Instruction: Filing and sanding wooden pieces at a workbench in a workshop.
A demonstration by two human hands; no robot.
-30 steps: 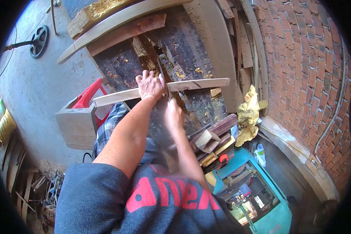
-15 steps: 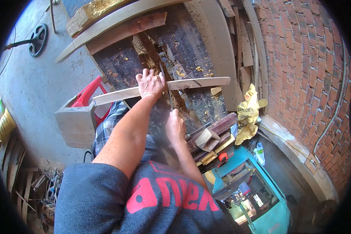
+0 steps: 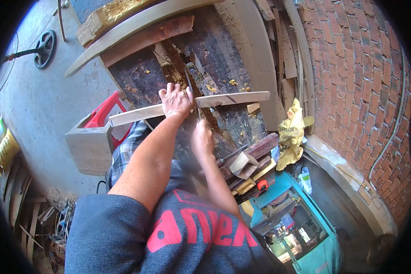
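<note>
My left hand [image 3: 176, 100] is closed over a long pale wooden strip [image 3: 239, 97], fingers bent over its far edge. The strip lies crosswise on a dark, scuffed workbench [image 3: 228, 66] with a rough groove down its middle. My right hand [image 3: 202, 137], slightly blurred, is closed on a long, narrow metal tool [image 3: 189, 82]; the tool crosses the strip just right of my left hand, and I cannot make out whether it is a saw or a file. A small wood block [image 3: 253, 108] sits below the strip's right part.
Longer boards [image 3: 146, 16] lie at the bench's far end. A red plastic piece and grey box [image 3: 89, 148] stand left. Wood offcuts [image 3: 244, 165], a yellow bag [image 3: 291, 132] and a teal machine [image 3: 326, 228] are at right, beside a brick wall [image 3: 351, 73]. A black wheel [image 3: 45, 49] is at upper left.
My right hand has moved up and forward along the tool's line since half a second ago, after drawing back before that. My left hand and the strip stay in place.
</note>
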